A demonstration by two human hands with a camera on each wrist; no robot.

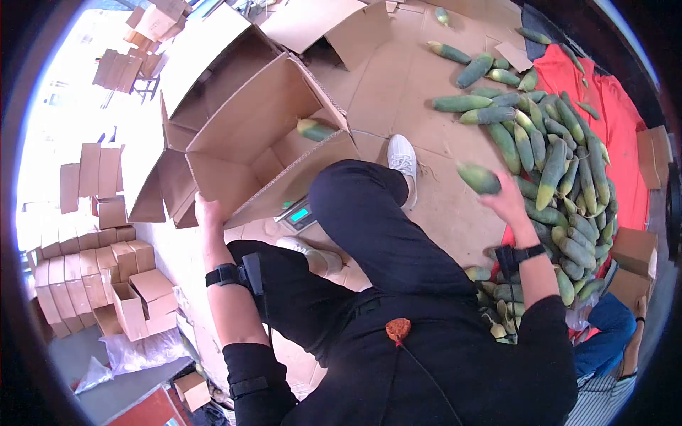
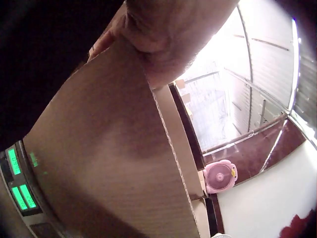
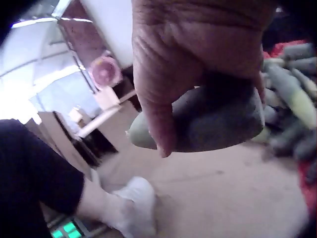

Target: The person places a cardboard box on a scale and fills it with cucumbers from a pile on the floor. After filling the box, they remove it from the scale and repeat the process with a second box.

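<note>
My right hand [image 1: 506, 202] grips one end of a green gourd [image 1: 477, 178] above the cardboard floor; in the right wrist view the thumb and fingers of the hand [image 3: 198, 59] wrap round the gourd [image 3: 218, 121]. On the left, my left hand [image 1: 208, 211] holds the near corner edge of an open cardboard box [image 1: 245, 106], which is tilted. Inside the box lies one gourd [image 1: 315, 130]. In the left wrist view the hand [image 2: 158, 39] is at the top edge of the box wall [image 2: 114, 144], its fingertips partly hidden.
A scale with a lit green display [image 1: 300, 214] is under the box's near side. A large pile of gourds [image 1: 554, 163] lies on red cloth [image 1: 618, 128] at right. More open boxes [image 1: 213, 64] stand behind; stacked cartons [image 1: 85, 284] are at left. Another person's arm [image 1: 634, 341] shows at lower right.
</note>
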